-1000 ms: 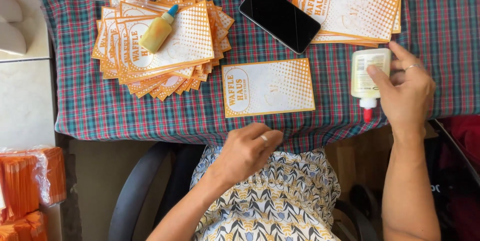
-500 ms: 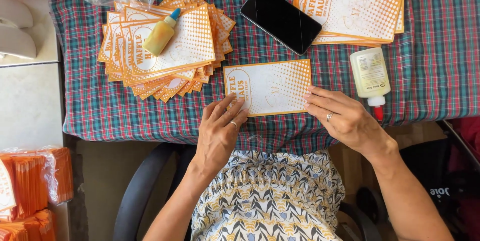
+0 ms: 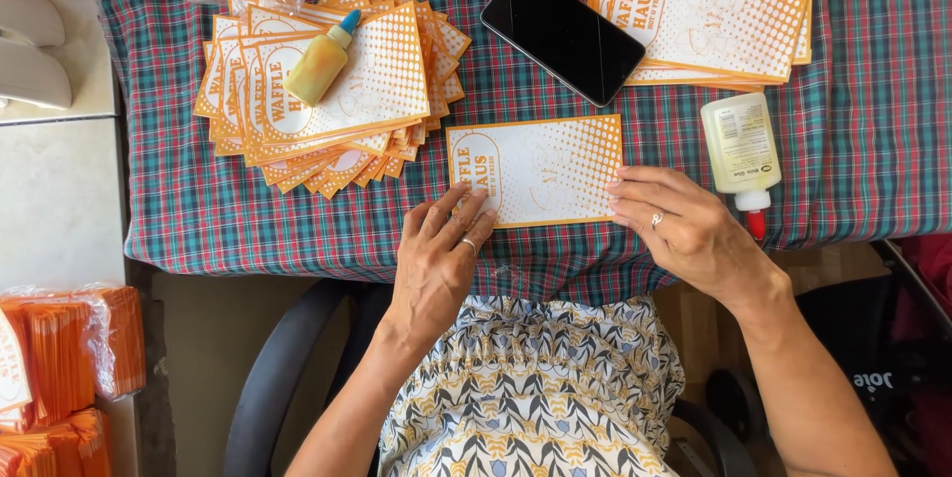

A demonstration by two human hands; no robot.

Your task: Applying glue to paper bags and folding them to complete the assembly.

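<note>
Your left hand and right hand press flat, fingers spread, on the near corners of the single orange card at the worktop's front edge; lifting it likely needs a pinch.

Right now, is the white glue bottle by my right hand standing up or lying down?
Lying down. The white glue bottle rests on its side on the plaid tablecloth, red tip toward the table edge.

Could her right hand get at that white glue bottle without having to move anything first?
Probably yes. The right hand rests on the edge of the single card, and the white glue bottle lies just beside it on the checked cloth with nothing between them.
</note>
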